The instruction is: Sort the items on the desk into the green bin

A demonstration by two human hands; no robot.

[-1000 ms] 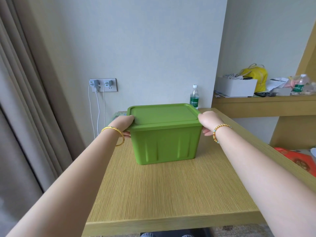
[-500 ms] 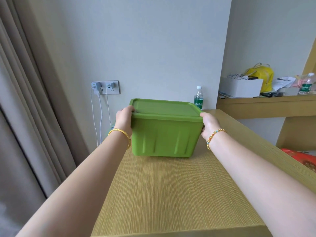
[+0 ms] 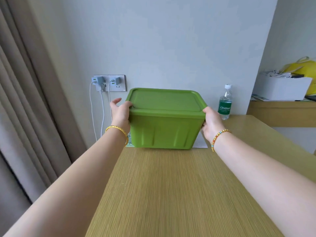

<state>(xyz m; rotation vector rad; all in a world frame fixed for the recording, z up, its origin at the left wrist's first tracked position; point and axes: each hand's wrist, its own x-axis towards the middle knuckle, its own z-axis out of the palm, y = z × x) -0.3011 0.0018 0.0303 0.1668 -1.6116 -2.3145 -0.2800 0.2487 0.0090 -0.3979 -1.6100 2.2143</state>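
- Wood-grain desk [image 3: 171, 194] of pale yellow-tan fills the near part of the view, and both bare forearms reach forward over it from the lower corners.
- Left hand [image 3: 120, 114], with a gold bangle [image 3: 118, 130] on its wrist, grips the left end of the green bin [image 3: 164, 130]: the thumb lies over the lid's corner, the palm is against the side wall, and at least one finger sticks out loose behind.
- Right hand [image 3: 211, 124], with a beaded bracelet [image 3: 218, 138] on its wrist, holds the bin's right end: the thumb rests on the lid's rim and the other fingers curl round out of sight under the lip.
- Between the two hands the bin is closed by its green lid [image 3: 165, 100] and sits at the far end of the desk, tilted slightly; whether its base touches the surface cannot be told.
- Just behind its base a sheet of paper [image 3: 200, 142] lies flat on the desk.
- Farther right, a water bottle [image 3: 225, 103] with a green label stands near the wall.
- On the wall behind, two chargers are plugged into a socket plate [image 3: 109, 82], with white cables hanging down.
- At the left hangs a beige curtain [image 3: 25, 100]; at the far right a shelf [image 3: 280, 110] carries a white box [image 3: 282, 88] and a yellow bag [image 3: 302, 67].
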